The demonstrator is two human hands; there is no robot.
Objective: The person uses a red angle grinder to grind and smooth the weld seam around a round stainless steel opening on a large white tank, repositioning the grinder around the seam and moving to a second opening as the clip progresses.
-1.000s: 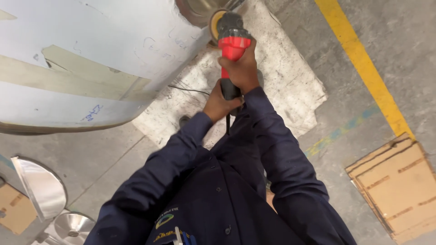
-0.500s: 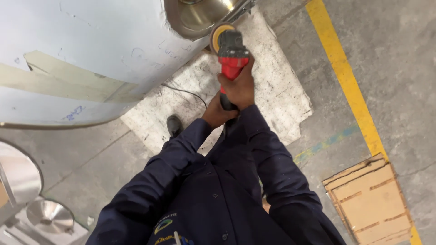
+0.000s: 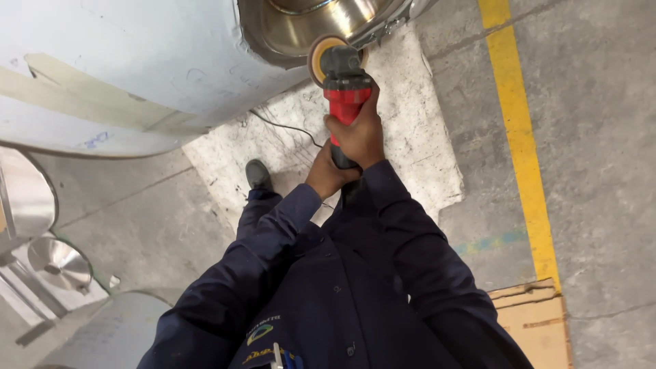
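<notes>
At the far left, polished steel discs (image 3: 58, 263) lie on the concrete floor (image 3: 601, 137), below the big white-wrapped tank (image 3: 123, 61) that fills the upper left. Your dark shoe (image 3: 257, 174) stands on the pale worn mat (image 3: 417, 157) beneath the tank's open steel rim (image 3: 321, 27). Your left hand (image 3: 326, 176) wraps the rear of the red and black grinder (image 3: 345, 96), its grip pressed together around the black handle, with a thin cable (image 3: 283, 126) running off across the mat. Your right hand (image 3: 359, 133) sits just ahead of it, grip clamped over the red body. The grinder points up and away from you, its yellow-backed disc (image 3: 320, 58) touching the lower edge of the steel rim. Farther right, a yellow line (image 3: 519, 137) runs along the floor, with cardboard (image 3: 536, 324) at the bottom right.
</notes>
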